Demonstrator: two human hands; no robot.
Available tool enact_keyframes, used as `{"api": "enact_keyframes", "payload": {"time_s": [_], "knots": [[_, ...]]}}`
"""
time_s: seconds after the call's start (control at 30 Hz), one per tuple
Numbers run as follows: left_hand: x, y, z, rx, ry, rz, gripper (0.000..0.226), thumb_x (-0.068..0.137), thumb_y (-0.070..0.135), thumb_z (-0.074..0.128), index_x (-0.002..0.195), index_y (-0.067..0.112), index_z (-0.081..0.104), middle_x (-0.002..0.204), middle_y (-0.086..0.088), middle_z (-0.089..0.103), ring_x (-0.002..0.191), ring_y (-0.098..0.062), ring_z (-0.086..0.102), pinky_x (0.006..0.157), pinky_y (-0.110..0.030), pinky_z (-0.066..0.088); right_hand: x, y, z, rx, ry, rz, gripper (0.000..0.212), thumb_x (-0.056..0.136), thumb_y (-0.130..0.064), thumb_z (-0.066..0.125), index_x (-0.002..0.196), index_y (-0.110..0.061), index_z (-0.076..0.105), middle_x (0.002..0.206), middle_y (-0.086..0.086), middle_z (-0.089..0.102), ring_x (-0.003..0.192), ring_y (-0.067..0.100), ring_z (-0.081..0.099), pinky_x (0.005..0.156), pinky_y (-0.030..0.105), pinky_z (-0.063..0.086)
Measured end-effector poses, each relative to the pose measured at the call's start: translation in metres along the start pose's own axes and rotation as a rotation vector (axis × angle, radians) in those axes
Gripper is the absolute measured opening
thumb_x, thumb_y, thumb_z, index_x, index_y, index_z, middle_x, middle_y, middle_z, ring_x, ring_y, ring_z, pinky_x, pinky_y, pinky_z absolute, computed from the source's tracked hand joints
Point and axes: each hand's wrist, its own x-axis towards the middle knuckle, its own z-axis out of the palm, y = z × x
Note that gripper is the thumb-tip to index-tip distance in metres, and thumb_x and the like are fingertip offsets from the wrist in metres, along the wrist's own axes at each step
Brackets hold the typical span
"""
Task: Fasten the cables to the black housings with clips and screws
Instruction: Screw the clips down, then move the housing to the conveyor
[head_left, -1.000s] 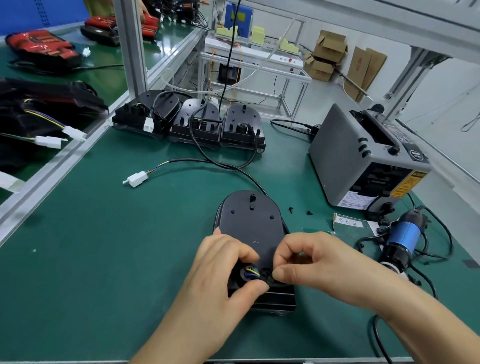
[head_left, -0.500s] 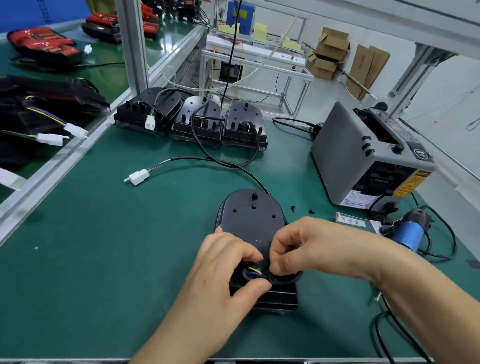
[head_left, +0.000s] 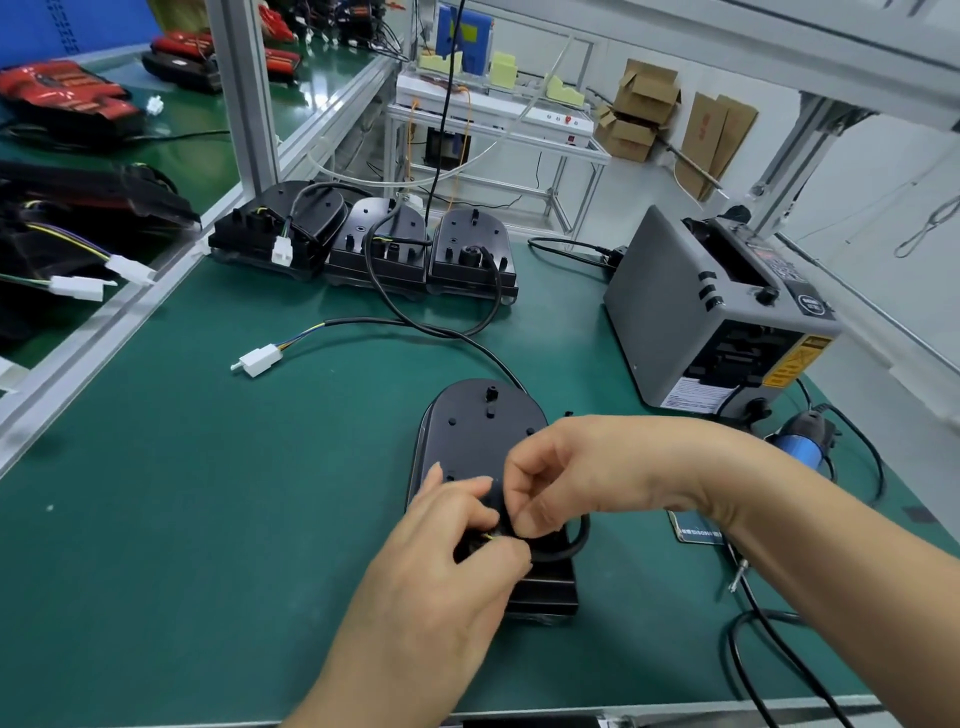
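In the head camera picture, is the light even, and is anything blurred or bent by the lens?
Head view: light is even, shadows on the green table faint; the left hand and right hand look slightly smeared over the black housing; the wide lens tilts the metal post and curves the table's near edge.

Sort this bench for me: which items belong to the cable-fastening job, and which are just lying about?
In the job: left hand and right hand pinching the black cable at the near housing; white connector; three housings behind; blue screwdriver.
Lying about: grey tape dispenser; cardboard boxes; red-and-black parts on the next bench.
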Motion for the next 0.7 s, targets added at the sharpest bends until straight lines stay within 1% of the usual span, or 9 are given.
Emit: {"api": "enact_keyframes", "payload": {"time_s": [0.07,0.17,0.2,0.23,0.33,0.4,0.5,0.6,0.7], "knots": [[-0.005,0.002,0.006,0.087,0.051,0.041,0.024,0.084,0.013,0.051,0.075,0.007,0.072,0.085,-0.012,0.065,0.106,-0.026,0.057,0.09,-0.05,0.051,0.0,0.001,0.0,0.006,-0.001,-0.011,0.008,0.082,-0.021,0.07,0.076,-0.026,0.065,0.075,-0.007,0.063,0.071,0.004,0.055,0.084,0.032,0.046],[-0.007,0.003,0.008,0.107,0.067,0.04,0.041,0.095,0.019,0.038,0.078,0.008,0.074,0.09,-0.012,0.067,0.105,-0.034,0.062,0.084,-0.046,0.054,-0.001,0.005,0.001,0.013,0.016,-0.026,0.007,0.082,-0.021,0.07,0.078,-0.025,0.066,0.076,-0.006,0.065,0.072,0.005,0.056,0.087,0.035,0.048],[-0.007,0.002,0.008,0.115,0.069,0.045,0.041,0.095,0.018,0.038,0.078,0.008,0.074,0.089,-0.011,0.067,0.105,-0.033,0.062,0.085,-0.044,0.054,-0.002,0.006,0.002,0.02,0.026,-0.028,0.006,0.082,-0.022,0.07,0.078,-0.025,0.066,0.075,-0.007,0.065,0.072,0.004,0.057,0.086,0.034,0.048],[-0.008,0.002,0.009,0.122,0.075,0.055,0.035,0.091,0.015,0.042,0.079,0.008,0.074,0.089,-0.01,0.065,0.103,-0.029,0.06,0.086,-0.043,0.054,-0.002,0.008,0.003,0.028,0.034,-0.029,0.006,0.083,-0.024,0.07,0.078,-0.025,0.066,0.074,-0.009,0.065,0.071,0.003,0.057,0.084,0.032,0.048],[-0.008,0.0,0.01,0.12,0.085,0.061,0.023,0.085,0.008,0.05,0.08,0.006,0.072,0.091,-0.007,0.057,0.094,-0.023,0.062,0.091,-0.046,0.052,-0.004,0.011,0.005,0.057,0.059,-0.024,0.009,0.084,-0.035,0.068,0.079,-0.028,0.066,0.071,-0.013,0.064,0.069,0.0,0.054,0.076,0.024,0.044],[-0.009,-0.001,0.011,0.111,0.089,0.051,0.02,0.084,0.008,0.052,0.08,0.006,0.072,0.09,-0.007,0.057,0.09,-0.024,0.064,0.09,-0.046,0.053,-0.004,0.012,0.008,0.054,0.088,-0.026,0.011,0.083,-0.036,0.069,0.076,-0.028,0.065,0.071,-0.014,0.064,0.069,0.0,0.054,0.077,0.025,0.044],[-0.008,-0.001,0.012,0.081,0.103,0.044,0.014,0.083,0.007,0.054,0.085,0.009,0.068,0.094,-0.004,0.053,0.091,-0.023,0.064,0.09,-0.047,0.052,-0.002,0.012,0.01,0.039,0.111,-0.021,0.011,0.082,-0.033,0.07,0.075,-0.027,0.063,0.073,-0.013,0.064,0.071,0.002,0.055,0.079,0.03,0.047],[-0.008,-0.001,0.012,0.086,0.101,0.046,0.014,0.08,0.006,0.058,0.082,0.008,0.071,0.09,-0.006,0.058,0.091,-0.02,0.062,0.091,-0.046,0.053,-0.004,0.011,0.01,0.05,0.112,-0.028,0.013,0.082,-0.032,0.07,0.073,-0.029,0.062,0.07,-0.014,0.062,0.066,-0.001,0.053,0.073,0.024,0.043],[-0.008,-0.001,0.011,0.081,0.078,0.012,0.01,0.077,0.004,0.065,0.08,0.006,0.074,0.087,-0.01,0.063,0.088,-0.026,0.066,0.086,-0.049,0.054,-0.005,0.012,0.012,0.081,0.138,-0.033,0.011,0.083,-0.032,0.07,0.075,-0.028,0.063,0.072,-0.013,0.062,0.067,0.0,0.052,0.073,0.022,0.042]]}}
